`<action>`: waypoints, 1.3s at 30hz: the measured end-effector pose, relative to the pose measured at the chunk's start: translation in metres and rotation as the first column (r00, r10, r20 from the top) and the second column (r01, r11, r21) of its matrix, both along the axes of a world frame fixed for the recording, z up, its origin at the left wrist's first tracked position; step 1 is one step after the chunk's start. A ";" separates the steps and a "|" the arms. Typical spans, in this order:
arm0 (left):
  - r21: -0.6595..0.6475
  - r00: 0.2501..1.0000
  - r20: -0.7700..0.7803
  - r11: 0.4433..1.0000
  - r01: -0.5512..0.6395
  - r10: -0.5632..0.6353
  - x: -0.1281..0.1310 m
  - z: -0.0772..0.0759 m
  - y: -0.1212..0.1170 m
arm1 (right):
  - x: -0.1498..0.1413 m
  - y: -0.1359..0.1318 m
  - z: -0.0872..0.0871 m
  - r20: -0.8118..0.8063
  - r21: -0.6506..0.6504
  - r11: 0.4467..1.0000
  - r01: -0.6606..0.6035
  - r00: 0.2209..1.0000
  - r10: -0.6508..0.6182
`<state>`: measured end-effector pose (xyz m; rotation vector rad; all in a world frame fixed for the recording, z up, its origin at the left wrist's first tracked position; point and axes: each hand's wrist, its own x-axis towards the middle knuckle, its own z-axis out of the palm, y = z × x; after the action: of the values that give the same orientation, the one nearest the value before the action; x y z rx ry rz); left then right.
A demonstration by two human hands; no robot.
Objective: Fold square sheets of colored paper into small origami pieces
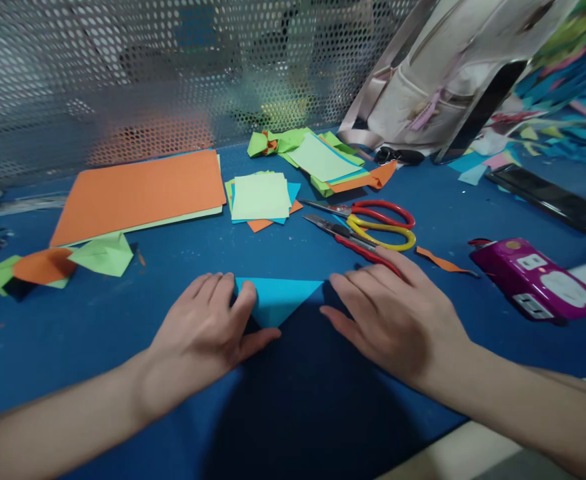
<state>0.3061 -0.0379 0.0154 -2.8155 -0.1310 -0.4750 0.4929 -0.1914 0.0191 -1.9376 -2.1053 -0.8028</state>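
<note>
A light blue paper triangle lies flat on the blue table, its point toward me. My left hand rests on the triangle's left corner, fingers stretched out flat and the thumb along its lower edge. My right hand lies flat on the table just right of the triangle, fingers spread, its fingertips near the triangle's right corner and close to the scissors. Neither hand grips anything.
Two pairs of scissors, red and yellow, lie behind my right hand. Orange sheets, a stack of paper squares, folded green and orange pieces, a pink power strip, a phone and a bag surround them.
</note>
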 end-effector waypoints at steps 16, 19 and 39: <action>-0.359 0.992 -0.122 0.931 -0.064 0.022 0.001 0.005 0.026 | 0.023 0.032 -0.020 -0.617 0.021 0.982 -0.189 0.770 0.161; -0.382 0.990 -0.144 0.922 -0.063 0.008 0.002 0.004 0.027 | 0.025 0.032 -0.014 -0.807 -0.040 0.997 -0.064 0.590 0.005; -0.503 0.972 0.179 0.863 -0.046 0.155 0.002 -0.001 0.025 | 0.019 0.030 0.001 -0.971 -0.149 0.974 -0.169 -0.164 -0.177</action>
<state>0.3084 -0.0126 0.0148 -3.2208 -0.5144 -0.8233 0.5122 -0.1618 0.0197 -1.5136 -0.9913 0.9690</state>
